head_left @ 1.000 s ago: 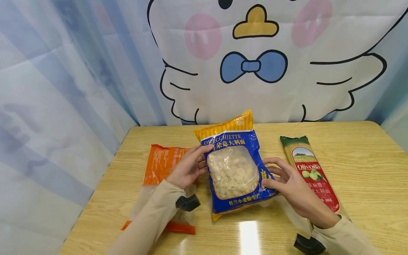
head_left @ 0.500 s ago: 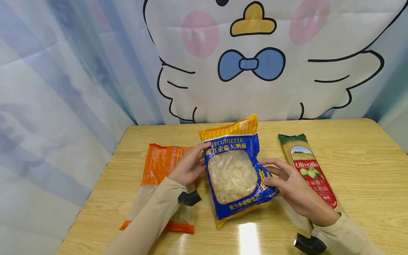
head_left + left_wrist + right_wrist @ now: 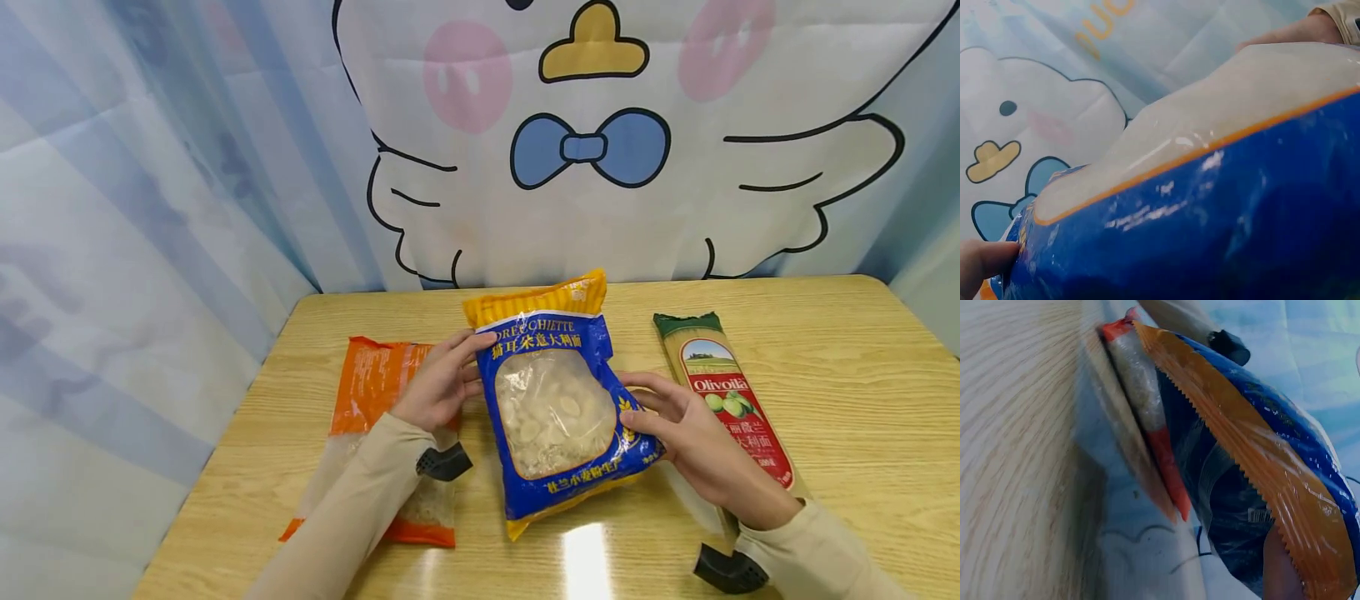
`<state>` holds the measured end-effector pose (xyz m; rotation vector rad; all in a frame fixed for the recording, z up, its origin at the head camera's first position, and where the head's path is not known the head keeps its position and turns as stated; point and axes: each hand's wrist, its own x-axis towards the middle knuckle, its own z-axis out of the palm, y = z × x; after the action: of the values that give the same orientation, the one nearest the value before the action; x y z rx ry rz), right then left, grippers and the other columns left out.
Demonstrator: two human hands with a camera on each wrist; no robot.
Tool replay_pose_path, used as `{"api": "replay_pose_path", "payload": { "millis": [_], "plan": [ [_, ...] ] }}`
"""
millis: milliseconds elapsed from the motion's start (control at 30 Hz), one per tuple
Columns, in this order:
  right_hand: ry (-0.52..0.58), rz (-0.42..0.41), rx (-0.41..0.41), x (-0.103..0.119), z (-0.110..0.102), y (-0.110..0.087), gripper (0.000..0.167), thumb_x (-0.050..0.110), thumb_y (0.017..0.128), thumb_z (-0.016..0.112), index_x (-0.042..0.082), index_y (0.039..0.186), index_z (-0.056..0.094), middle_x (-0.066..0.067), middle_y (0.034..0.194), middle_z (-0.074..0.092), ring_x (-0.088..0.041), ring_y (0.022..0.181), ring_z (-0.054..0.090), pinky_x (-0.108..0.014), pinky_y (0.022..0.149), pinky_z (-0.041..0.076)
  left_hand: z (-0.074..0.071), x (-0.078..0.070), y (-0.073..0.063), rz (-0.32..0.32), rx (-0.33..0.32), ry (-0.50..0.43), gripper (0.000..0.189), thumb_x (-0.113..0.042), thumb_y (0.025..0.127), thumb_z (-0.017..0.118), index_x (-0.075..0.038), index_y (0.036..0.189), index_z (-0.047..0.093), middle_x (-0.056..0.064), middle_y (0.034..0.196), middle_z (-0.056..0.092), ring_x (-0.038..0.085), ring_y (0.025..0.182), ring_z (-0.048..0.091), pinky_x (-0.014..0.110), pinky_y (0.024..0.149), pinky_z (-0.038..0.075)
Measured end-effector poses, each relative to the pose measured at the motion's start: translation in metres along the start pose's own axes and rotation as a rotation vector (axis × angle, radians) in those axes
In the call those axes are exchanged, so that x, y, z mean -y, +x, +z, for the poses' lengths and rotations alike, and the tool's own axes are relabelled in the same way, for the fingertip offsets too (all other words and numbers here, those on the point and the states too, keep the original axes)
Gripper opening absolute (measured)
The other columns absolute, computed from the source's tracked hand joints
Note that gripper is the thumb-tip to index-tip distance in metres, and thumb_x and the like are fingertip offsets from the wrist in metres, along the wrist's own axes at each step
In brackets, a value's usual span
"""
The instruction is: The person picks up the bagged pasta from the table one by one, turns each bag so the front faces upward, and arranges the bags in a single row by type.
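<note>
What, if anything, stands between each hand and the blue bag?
Nothing visible: the left hand grips the blue bag at its left side, the right hand at its lower right. The orange bag and red packet lie on the table, not in between.

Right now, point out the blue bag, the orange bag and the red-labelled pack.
Blue bag (image 3: 557, 410), head view: on its clear front window.
Orange bag (image 3: 363, 404), head view: on its orange part.
Red-labelled pack (image 3: 727, 406), head view: on the green fruit printed on its label.
</note>
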<state>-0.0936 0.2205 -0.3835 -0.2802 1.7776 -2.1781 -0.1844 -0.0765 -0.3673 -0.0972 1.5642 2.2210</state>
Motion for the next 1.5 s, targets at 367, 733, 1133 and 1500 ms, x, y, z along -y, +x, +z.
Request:
{"api": "replay_pose_path", "payload": {
  "millis": [367,733,1133,1500],
  "plan": [
    [-0.073,-0.035,-0.025,-0.003,-0.003,-0.007,0.032,0.002,0.099,0.056,0.017,0.127,0.051,0.001,0.114,0.066,-0.015,0.098,0.069,-0.038,0.078,0.062,0.009,-0.002,0.002,0.016,-0.103,0.024,0.054,-0.023,0.092,0.072,-0.01,0.139,0.05,0.012,0.118,0.069,0.019,0.089,0.073,0.032,0.075,0.061],
    [-0.125,0.031,-0.072,-0.008,-0.007,-0.012,0.031,0.005,0.098,0.06,0.016,0.127,0.054,0.001,0.11,0.068,-0.009,0.086,0.067,-0.025,0.059,0.056,0.01,0.005,0.007,0.027,-0.199,0.029,0.06,-0.019,0.088,0.076,-0.009,0.141,0.048,0.01,0.107,0.072,0.016,0.081,0.072,0.03,0.067,0.061],
    [-0.207,0.206,-0.166,-0.008,-0.003,-0.018,0.044,0.017,0.097,0.065,0.009,0.135,0.045,-0.001,0.1,0.065,-0.007,0.06,0.044,-0.036,0.047,0.025,0.008,0.009,0.013,0.019,-0.243,0.049,0.052,-0.018,0.086,0.078,-0.006,0.132,0.056,0.008,0.099,0.073,0.017,0.079,0.072,0.03,0.066,0.061],
    [-0.215,0.269,-0.168,-0.01,-0.01,-0.022,0.048,0.022,0.098,0.063,0.009,0.14,0.041,0.002,0.103,0.065,-0.008,0.063,0.043,-0.026,0.05,0.04,0.015,0.013,0.022,-0.027,-0.243,0.099,0.057,-0.015,0.085,0.079,-0.003,0.135,0.054,0.014,0.103,0.074,0.018,0.077,0.073,0.03,0.067,0.062]
  ]
}}
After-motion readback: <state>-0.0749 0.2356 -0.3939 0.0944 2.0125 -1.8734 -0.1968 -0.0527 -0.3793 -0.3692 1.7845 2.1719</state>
